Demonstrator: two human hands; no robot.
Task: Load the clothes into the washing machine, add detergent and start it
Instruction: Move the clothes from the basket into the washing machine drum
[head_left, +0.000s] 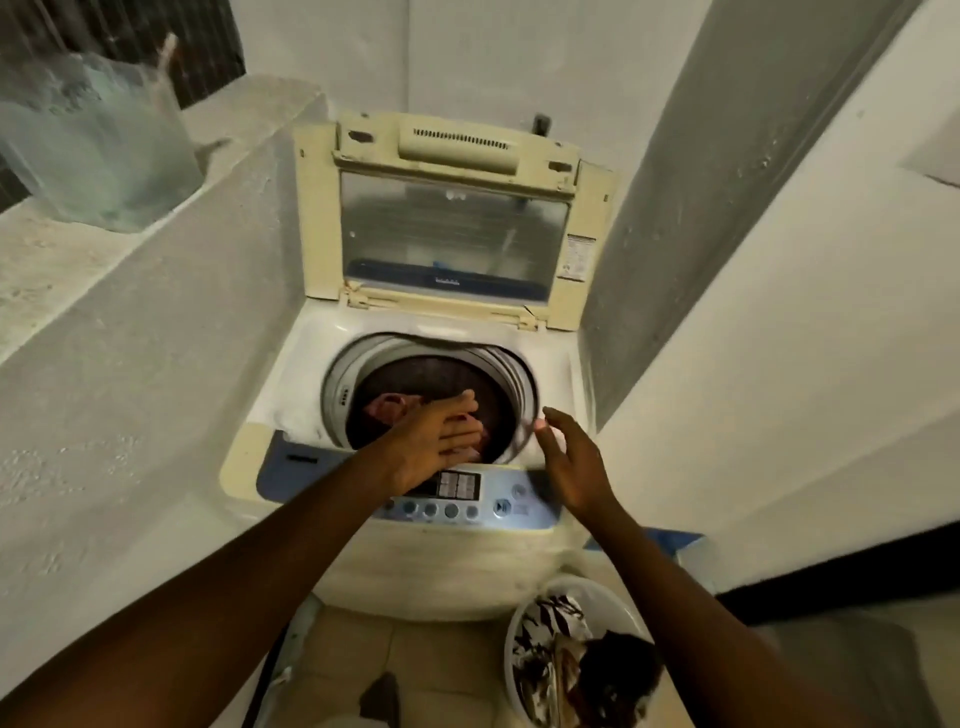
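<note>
two open hands, one washer, one basin

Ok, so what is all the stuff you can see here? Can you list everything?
washing machine: one, cream and white, middle, between walls
lid: one, cream with a clear window, standing open
clothes in drum: pinkish, amount unclear, inside the round opening
button panel: one, blue-grey, front edge of the machine
basin: one, white, on the floor, bottom right
clothes in basin: a pile, black, white and dark
plastic bag: one, clear, on the left ledge
left hand: open, over the drum
right hand: open, at the drum's right rim
</note>
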